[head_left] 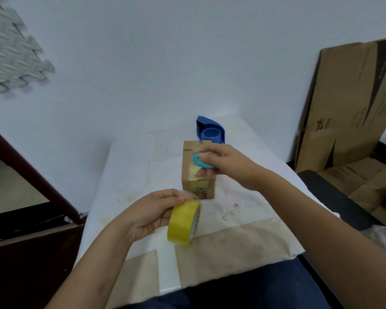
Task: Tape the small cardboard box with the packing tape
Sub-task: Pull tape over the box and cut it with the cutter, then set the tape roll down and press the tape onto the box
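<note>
— On the table (143, 157), just in front of the blue dispenser (211, 130), stands the small cardboard box (191, 169), a tape strip already over its top edge.

— And the hands?

— Right hand (227, 166), grip closed on a teal disc (202, 160), hovers over the box; left hand (152, 211), nearer than the box, pinches the yellow tape roll (184, 223). Likely next: a fresh strip pulled and pressed down.

Makeshift packing corner, stained white table (143, 157), flattened cartons (348, 103) against bare wall, blue tape dispenser (211, 130)

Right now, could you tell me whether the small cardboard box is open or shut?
Shut: the small cardboard box has its top flaps folded flat, with clear tape over the seam and down its front.
</note>
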`<state>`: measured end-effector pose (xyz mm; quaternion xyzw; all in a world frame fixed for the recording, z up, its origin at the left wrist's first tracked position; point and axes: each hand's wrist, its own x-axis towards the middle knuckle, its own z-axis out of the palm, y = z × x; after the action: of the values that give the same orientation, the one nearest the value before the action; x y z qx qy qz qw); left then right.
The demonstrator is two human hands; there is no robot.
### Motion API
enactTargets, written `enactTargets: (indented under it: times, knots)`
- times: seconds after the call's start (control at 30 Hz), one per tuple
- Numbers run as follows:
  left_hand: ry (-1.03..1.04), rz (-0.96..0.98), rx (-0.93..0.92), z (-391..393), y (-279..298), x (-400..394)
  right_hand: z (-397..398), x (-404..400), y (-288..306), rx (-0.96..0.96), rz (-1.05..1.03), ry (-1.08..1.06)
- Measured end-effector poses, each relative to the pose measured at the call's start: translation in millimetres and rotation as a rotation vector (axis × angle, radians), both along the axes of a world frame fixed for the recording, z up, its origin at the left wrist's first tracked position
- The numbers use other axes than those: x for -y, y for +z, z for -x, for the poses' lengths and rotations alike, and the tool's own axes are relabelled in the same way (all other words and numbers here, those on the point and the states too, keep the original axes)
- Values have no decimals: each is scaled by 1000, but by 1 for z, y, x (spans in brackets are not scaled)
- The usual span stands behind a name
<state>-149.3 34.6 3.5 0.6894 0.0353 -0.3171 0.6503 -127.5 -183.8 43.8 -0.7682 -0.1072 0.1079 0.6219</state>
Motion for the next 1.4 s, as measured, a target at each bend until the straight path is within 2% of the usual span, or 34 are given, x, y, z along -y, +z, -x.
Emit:
enactTargets:
  times: [0.17,0.23,0.27,0.33,0.4,0.53,0.63,0.67,0.8,0.9,1.07,1.2,1.27,1.4]
  knots:
    - [9,-12,126,8,5,11,15,7,-19,-327,-701,-163]
    - [45,20,151,11,5,20,24,13,-27,-419,-822,-249]
    - [69,53,157,13,5,26,29,16,-30,-449,-811,-281]
    - [125,132,159,17,3,38,38,23,-37,-452,-656,-318]
    - [193,208,147,20,0,51,46,28,-42,-367,-411,-333]
    - [276,305,107,20,-6,76,61,32,-44,-97,-86,-331]
    - [286,373,55,20,-7,93,66,40,-48,127,233,-335]
    - [292,395,36,19,-6,98,68,44,-50,141,251,-329]
    - [267,435,11,18,-3,117,69,54,-55,146,112,-385]
    - [241,389,54,15,-2,127,67,58,-56,201,216,-490]
    - [142,168,160,13,0,135,53,72,-53,258,418,-594]
    - [167,132,289,10,8,123,34,91,-48,337,714,-661]
    - [218,97,421,4,14,111,22,95,-51,354,855,-651]
    - [301,-65,623,-15,17,85,-2,86,-64,337,1027,-464]
